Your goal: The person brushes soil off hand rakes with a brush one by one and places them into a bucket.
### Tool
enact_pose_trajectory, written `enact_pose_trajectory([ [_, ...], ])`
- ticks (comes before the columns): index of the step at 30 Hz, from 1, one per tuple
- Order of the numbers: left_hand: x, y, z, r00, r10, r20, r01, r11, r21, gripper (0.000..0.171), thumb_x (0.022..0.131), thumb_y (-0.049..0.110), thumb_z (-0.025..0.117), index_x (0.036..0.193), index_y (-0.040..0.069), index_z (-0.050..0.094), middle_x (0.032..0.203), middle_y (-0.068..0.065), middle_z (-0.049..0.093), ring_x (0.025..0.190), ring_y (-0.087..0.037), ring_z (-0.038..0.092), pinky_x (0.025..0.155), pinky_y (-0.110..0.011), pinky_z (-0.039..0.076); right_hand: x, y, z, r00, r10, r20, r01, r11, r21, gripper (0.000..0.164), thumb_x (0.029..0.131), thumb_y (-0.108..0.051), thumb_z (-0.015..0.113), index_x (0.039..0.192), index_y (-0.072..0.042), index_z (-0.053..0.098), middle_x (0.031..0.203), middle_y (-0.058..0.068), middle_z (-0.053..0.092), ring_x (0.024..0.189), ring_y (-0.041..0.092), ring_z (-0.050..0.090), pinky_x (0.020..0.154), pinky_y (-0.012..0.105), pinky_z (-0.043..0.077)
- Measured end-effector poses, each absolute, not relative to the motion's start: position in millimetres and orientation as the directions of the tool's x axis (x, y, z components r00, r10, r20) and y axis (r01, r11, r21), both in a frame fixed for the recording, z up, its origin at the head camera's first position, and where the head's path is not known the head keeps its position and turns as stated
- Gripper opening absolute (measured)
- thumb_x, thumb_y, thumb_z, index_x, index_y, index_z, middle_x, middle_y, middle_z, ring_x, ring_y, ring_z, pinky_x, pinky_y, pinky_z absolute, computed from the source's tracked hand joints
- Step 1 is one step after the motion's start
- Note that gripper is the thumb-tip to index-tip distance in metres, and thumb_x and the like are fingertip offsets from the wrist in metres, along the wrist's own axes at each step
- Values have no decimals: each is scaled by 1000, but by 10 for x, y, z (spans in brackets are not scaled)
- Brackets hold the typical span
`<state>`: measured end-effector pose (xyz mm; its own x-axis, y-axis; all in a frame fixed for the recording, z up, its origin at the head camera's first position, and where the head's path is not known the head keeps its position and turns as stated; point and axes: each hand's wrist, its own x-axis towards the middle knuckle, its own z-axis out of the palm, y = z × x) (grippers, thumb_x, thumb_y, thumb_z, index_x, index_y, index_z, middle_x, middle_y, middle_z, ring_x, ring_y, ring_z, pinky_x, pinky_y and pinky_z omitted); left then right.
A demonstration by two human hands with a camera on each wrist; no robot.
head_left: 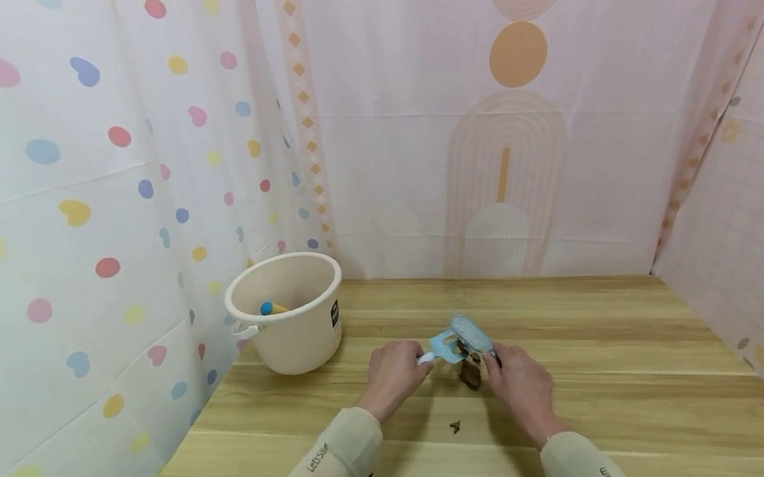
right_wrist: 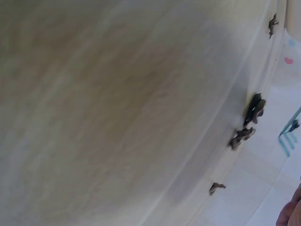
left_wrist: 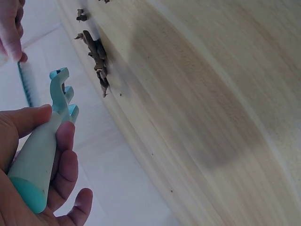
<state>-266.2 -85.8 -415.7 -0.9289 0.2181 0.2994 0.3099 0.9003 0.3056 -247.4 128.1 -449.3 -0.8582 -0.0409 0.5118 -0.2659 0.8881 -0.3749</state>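
My left hand [head_left: 395, 372] grips the white handle of a small toy garden fork [left_wrist: 35, 160] with light blue prongs, its thumb lying along the handle. My right hand [head_left: 521, 385] holds a light blue brush [head_left: 470, 332] by its near end; in the left wrist view its bristles [left_wrist: 27, 87] show side-on. The brush head overlaps the fork's prongs in the head view. Brown, crumpled dried leaves [head_left: 470, 375] lie just below the two tools. Only the fingertips of the right hand [right_wrist: 289, 212] show at the right wrist view's edge.
Another dried leaf bit [head_left: 455, 427] lies nearer to me on the wooden table [head_left: 635, 368]. A cream bucket [head_left: 302, 342] stands at the back left, with a blue and yellow object [head_left: 273, 308] inside. Patterned curtains [head_left: 384, 178] enclose the table's back and sides.
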Motion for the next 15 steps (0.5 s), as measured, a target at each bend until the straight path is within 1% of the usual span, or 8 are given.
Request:
enact_pose_trajectory([
  [3, -2669, -850, -4137, -928, 225, 298, 316, 900, 302, 25, 89, 30, 72, 71, 17, 64, 57, 9, 50, 50, -10, 44, 50, -28, 36, -2472, 1210, -4469, -861, -106, 498, -320, 873, -367, 19, 94, -26, 66, 100, -9, 72, 77, 9, 64, 60, 23, 59, 45, 39, 44],
  [5, -2670, -846, -4124, -926, 227, 301, 318, 899, 300, 25, 89, 31, 72, 71, 17, 64, 57, 9, 50, 50, -10, 44, 50, -28, 36, -2472, 1189, -4469, -870, -125, 477, -326, 872, -366, 18, 95, -26, 66, 99, -10, 72, 77, 9, 65, 61, 22, 60, 46, 39, 44],
  [6, -2670, -846, -4117, -926, 229, 302, 319, 901, 295, 25, 89, 31, 72, 71, 17, 64, 57, 10, 50, 50, -9, 44, 50, -27, 36, -2475, 1189, -4476, -877, -120, 465, -313, 877, -364, 17, 95, -26, 66, 97, -11, 71, 77, 8, 64, 61, 22, 59, 46, 39, 45],
  [9, -2663, -851, -4102, -927, 225, 301, 313, 906, 286, 25, 89, 31, 72, 71, 17, 65, 56, 10, 50, 49, -10, 44, 50, -28, 36, -2480, 1231, -4501, -885, -76, 460, -262, 897, -356, 17, 95, -25, 67, 102, -10, 72, 78, 9, 64, 63, 25, 62, 48, 41, 46],
  [13, -2660, -865, -4093, -930, 217, 296, 301, 913, 275, 26, 89, 30, 73, 68, 17, 63, 54, 9, 49, 49, -10, 43, 51, -28, 35, -2472, 1305, -4518, -885, -41, 464, -223, 911, -347, 22, 95, -23, 66, 111, -8, 71, 81, 11, 64, 62, 27, 62, 49, 43, 47],
  [15, -2661, -871, -4090, -930, 215, 297, 299, 915, 273, 27, 88, 30, 73, 67, 18, 62, 54, 9, 49, 49, -10, 42, 51, -28, 35, -2471, 1329, -4519, -886, -35, 462, -216, 913, -346, 23, 96, -23, 66, 112, -7, 70, 83, 12, 65, 61, 28, 62, 48, 44, 47],
])
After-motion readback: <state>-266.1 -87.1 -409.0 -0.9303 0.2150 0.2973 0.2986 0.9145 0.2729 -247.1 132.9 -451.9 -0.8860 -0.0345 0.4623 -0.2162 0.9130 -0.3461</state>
